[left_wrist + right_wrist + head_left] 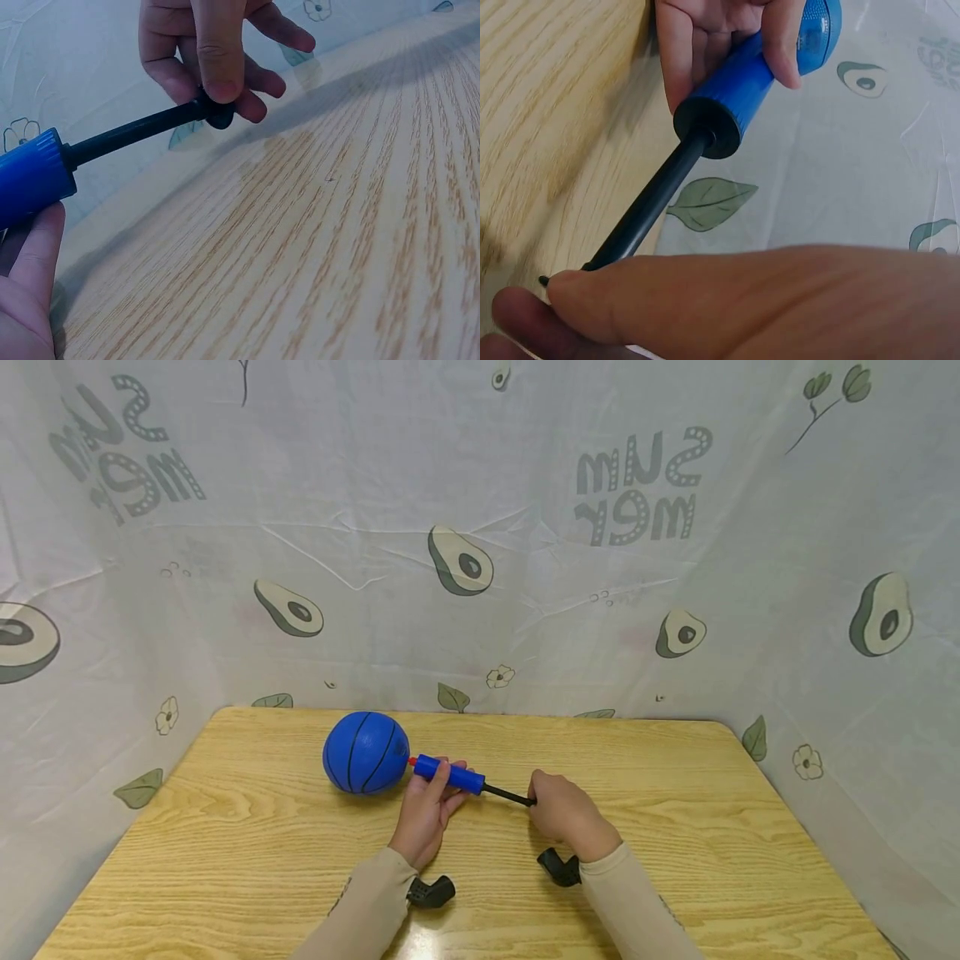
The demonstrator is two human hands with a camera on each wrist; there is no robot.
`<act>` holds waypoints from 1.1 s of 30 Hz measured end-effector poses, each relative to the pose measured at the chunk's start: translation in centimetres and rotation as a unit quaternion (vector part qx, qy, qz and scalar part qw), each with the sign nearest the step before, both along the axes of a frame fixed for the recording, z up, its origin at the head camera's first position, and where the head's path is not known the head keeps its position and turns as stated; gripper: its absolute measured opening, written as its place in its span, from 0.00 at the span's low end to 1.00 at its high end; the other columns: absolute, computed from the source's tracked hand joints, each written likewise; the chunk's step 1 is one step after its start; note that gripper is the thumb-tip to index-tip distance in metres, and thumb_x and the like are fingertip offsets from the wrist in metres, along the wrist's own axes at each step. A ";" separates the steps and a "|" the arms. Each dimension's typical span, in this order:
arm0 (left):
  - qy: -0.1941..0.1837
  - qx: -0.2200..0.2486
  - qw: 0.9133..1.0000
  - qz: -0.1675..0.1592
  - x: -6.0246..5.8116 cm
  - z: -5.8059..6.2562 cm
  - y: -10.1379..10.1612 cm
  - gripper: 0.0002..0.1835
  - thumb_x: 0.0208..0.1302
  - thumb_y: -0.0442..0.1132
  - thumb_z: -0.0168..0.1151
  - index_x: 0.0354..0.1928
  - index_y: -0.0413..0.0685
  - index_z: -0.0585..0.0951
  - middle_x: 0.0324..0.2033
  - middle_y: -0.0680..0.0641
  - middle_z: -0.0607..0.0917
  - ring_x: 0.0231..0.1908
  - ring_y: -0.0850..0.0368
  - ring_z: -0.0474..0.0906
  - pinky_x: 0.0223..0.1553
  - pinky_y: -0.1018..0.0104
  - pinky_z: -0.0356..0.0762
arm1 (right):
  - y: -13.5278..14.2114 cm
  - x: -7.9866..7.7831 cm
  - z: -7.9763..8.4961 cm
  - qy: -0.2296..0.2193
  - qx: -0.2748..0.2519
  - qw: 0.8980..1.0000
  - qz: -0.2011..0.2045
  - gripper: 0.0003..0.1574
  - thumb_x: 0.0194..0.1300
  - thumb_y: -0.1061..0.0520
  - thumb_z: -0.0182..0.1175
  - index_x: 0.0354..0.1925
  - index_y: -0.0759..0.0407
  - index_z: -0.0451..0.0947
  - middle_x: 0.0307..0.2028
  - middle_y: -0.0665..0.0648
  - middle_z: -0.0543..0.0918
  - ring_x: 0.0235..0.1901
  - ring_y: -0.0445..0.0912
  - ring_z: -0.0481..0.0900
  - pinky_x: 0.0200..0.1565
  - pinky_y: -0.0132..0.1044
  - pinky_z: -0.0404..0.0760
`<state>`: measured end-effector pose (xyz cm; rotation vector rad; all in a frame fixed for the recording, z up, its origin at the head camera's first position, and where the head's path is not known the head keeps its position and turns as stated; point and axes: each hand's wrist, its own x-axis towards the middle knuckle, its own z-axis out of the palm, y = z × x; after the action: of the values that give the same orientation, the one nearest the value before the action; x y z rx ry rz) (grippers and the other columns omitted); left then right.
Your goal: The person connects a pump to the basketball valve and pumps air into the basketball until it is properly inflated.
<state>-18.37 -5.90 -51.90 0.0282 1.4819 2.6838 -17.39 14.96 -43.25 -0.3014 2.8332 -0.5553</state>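
A blue ball (366, 752) with black seam lines sits on the table, left of the hands. Beside it is a hand pump (468, 780) with a blue barrel, and its red tip meets the ball's right side. My left hand (426, 814) grips the barrel, thumb on top and fingers beneath. The black rod (649, 206) is drawn well out of the barrel. At the rod's far end, my right hand (564, 811) pinches the small black handle (220, 112) between thumb and fingers. Whether the tip is inside the ball is too small to tell.
The wooden table (262, 860) spreads around the hands. Behind it and at both sides hangs a pale cloth (525, 635) printed with avocados and leaves. Black wrist-worn devices (432, 892) sit at both sleeves, close above the tabletop.
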 end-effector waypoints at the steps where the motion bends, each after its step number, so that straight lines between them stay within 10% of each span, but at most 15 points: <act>1: 0.002 0.002 1.000 -0.001 0.0 0.0 0.0 0.31 0.82 0.51 0.49 0.71 0.34 0.56 0.68 0.29 0.70 0.59 0.51 0.81 0.63 0.56 0.79 | 0.1 0.0 0.0 -0.004 -0.002 1.000 -0.003 0.05 0.71 0.67 0.60 0.44 0.62 0.77 0.33 0.56 0.80 0.24 0.48 0.72 0.25 0.38 0.70; 26: -0.006 -0.005 1.000 -0.009 0.0 -0.1 0.0 0.34 0.81 0.53 0.50 0.72 0.35 0.54 0.69 0.31 0.70 0.60 0.53 0.80 0.64 0.58 0.78 | -1.8 -0.4 -0.9 0.164 -0.054 0.974 0.144 0.07 0.69 0.65 0.67 0.40 0.59 0.77 0.30 0.51 0.81 0.26 0.40 0.72 0.30 0.35 0.75; 33: -0.003 -0.002 1.000 -0.005 0.0 -0.1 -0.1 0.31 0.81 0.52 0.51 0.70 0.36 0.56 0.67 0.32 0.72 0.58 0.54 0.82 0.61 0.58 0.80 | -2.3 -0.1 -0.8 0.144 -0.063 0.982 0.100 0.06 0.70 0.64 0.67 0.41 0.59 0.78 0.28 0.49 0.80 0.25 0.40 0.72 0.28 0.34 0.74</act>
<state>-18.39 -5.96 -51.95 0.0283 1.4820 2.6696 -17.48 12.66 -44.07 -0.7384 2.9944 -0.6990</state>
